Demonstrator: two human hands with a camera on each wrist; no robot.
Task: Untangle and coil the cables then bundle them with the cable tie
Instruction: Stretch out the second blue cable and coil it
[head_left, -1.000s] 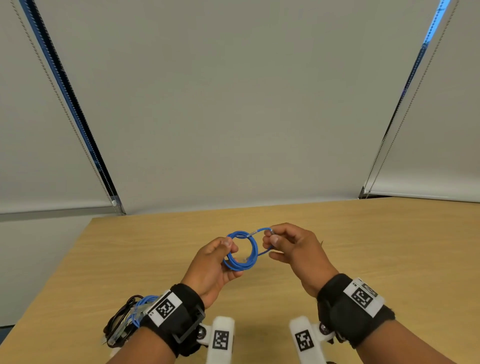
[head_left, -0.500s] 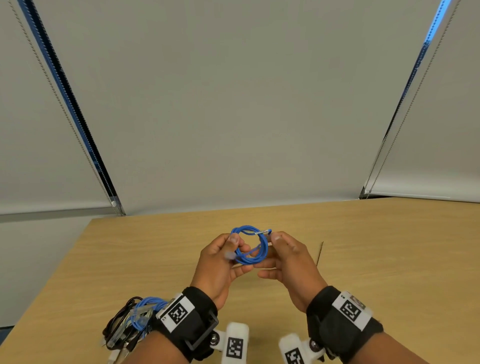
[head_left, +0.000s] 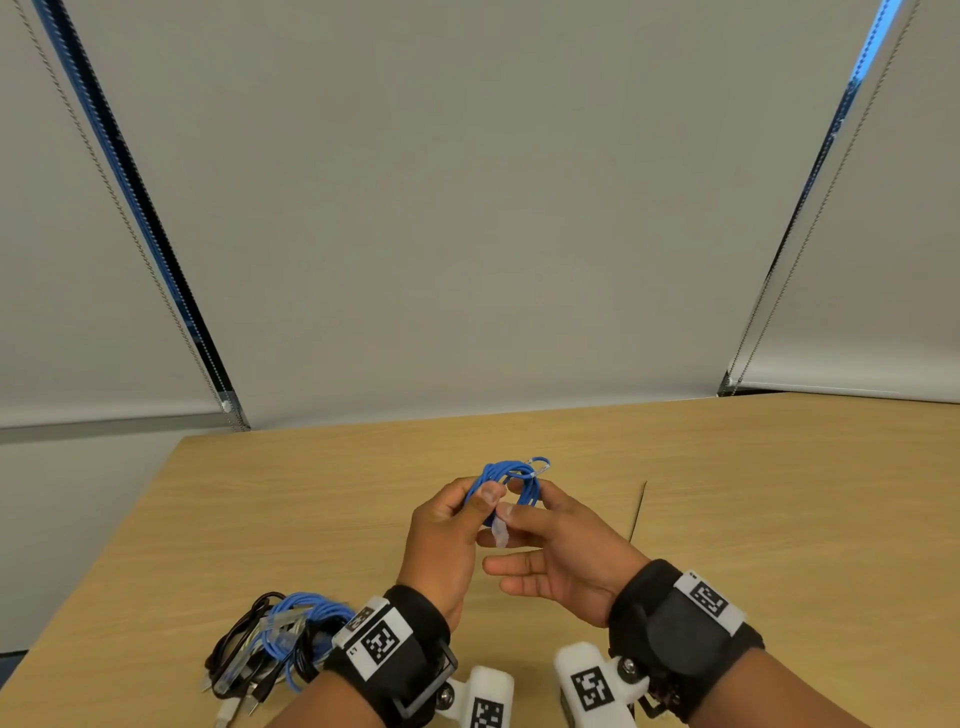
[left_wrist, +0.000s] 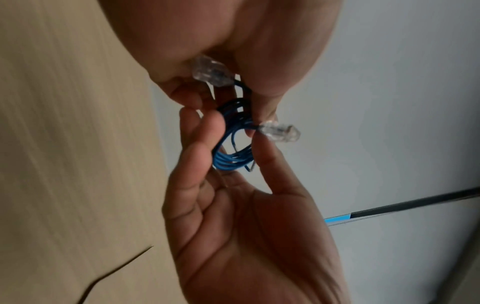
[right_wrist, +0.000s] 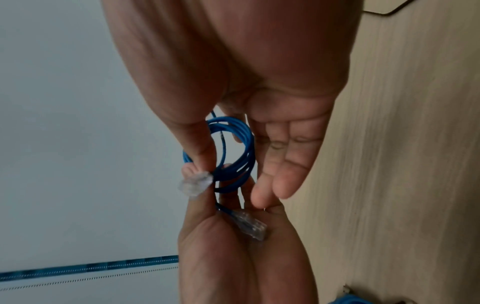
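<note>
A small blue cable coil (head_left: 511, 479) with clear plugs hangs above the wooden table (head_left: 779, 519), held between both hands. My left hand (head_left: 485, 499) pinches its left side with thumb and fingers; one clear plug (head_left: 500, 532) hangs below the thumb. My right hand (head_left: 519, 506) pinches the coil (left_wrist: 231, 156) between thumb and index finger, its other fingers stretched out loosely. In the right wrist view the coil (right_wrist: 235, 152) has one plug (right_wrist: 194, 183) by the thumb and another plug (right_wrist: 250, 225) lying in the left palm. A thin black cable tie (head_left: 640, 512) lies on the table to the right of my hands.
A tangled pile of black and blue cables (head_left: 275, 639) lies near the table's front left, beside my left wrist. Grey window blinds (head_left: 467, 208) hang behind the table's far edge.
The hands have come closer together and nearer to me. The coil, earlier a round ring facing the camera, is now turned and squeezed narrower. The right hand's lower fingers have spread out.
</note>
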